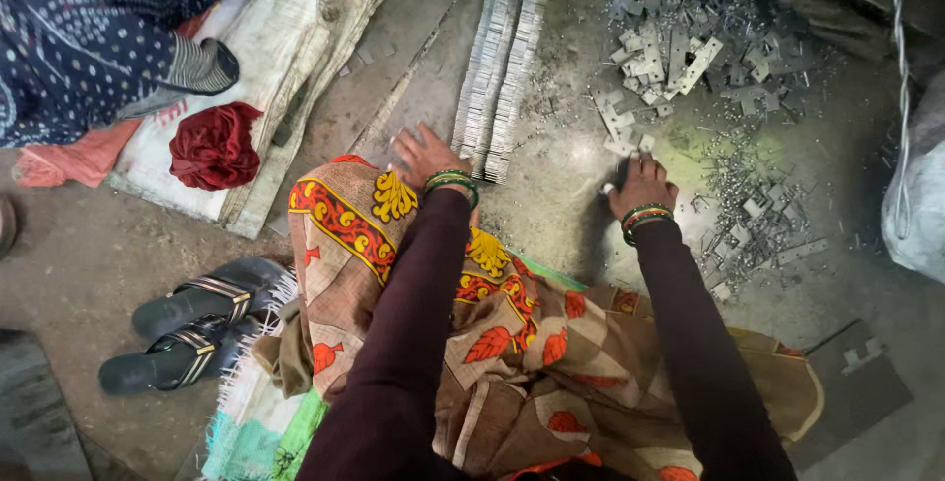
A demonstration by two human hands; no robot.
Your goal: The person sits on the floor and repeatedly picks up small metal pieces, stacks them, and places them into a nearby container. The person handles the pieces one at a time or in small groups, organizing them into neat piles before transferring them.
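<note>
Down on the concrete floor point(551, 195), the person sits cross-legged in a patterned brown and orange cloth, both arms stretched forward. Their left hand point(423, 154) lies flat, fingers spread, holding nothing, its fingertips just beside the near end of the long rows of stacked metal strips point(502, 58). Their right hand point(642, 186) is curled over something small and dark against the floor, to the right of those rows; what it grips I cannot tell. Beyond that hand lies a loose heap of small bent metal plates point(679, 53), with finer scraps point(753, 215) scattered nearer.

It looks to me like sorting or assembling: one piece being worked under the right hand. The next move likely calls for steadying the rows while adding a piece square to them without toppling them.

A pair of sandals point(192, 328) sits well left of the rows.
</note>
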